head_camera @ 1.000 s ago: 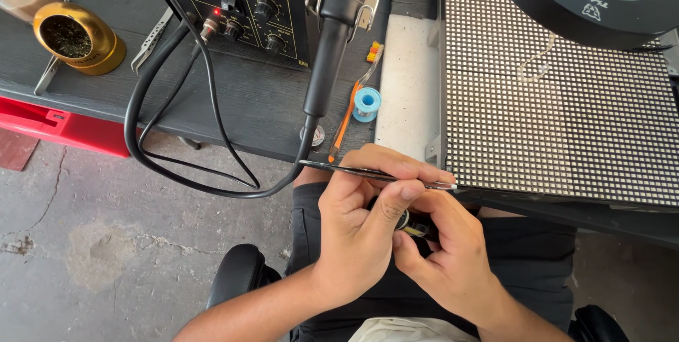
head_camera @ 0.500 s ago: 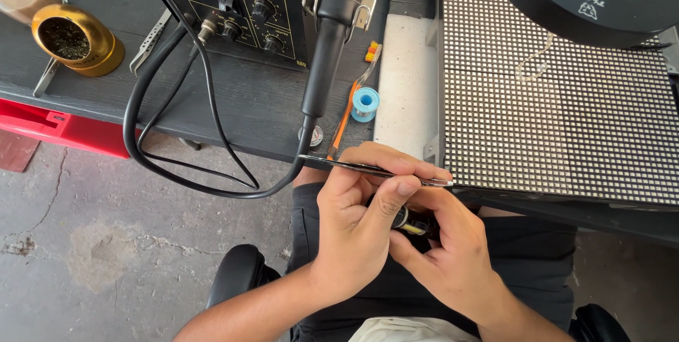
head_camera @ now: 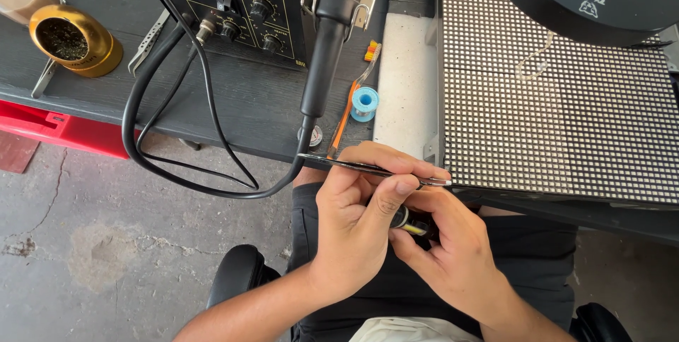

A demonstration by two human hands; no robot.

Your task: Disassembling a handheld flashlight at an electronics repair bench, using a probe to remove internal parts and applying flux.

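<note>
- Here, in the head view, the left hand (head_camera: 357, 225) pinches a pair of slim metal tweezers (head_camera: 368, 167) between thumb and fingers; their long axis runs nearly level, from the blunt end at the left to the tips at the right.
- The tweezer tips lie just at the near edge of the LED matrix panel (head_camera: 559, 94), which stretches up and to the right of both hands.
- The right hand (head_camera: 453, 253) sits below and right of the left, touching it, and curls around a small dark cylindrical thing with a yellowish end (head_camera: 410, 223); what it is cannot be told.
- That small thing lies directly under the tweezers, between the two hands, so the left hand is the nearer to the panel edge.
- Up and left, well apart from the hands, a hot-air handpiece (head_camera: 329, 38) hangs in its holder on the black rework station (head_camera: 247, 2).
</note>
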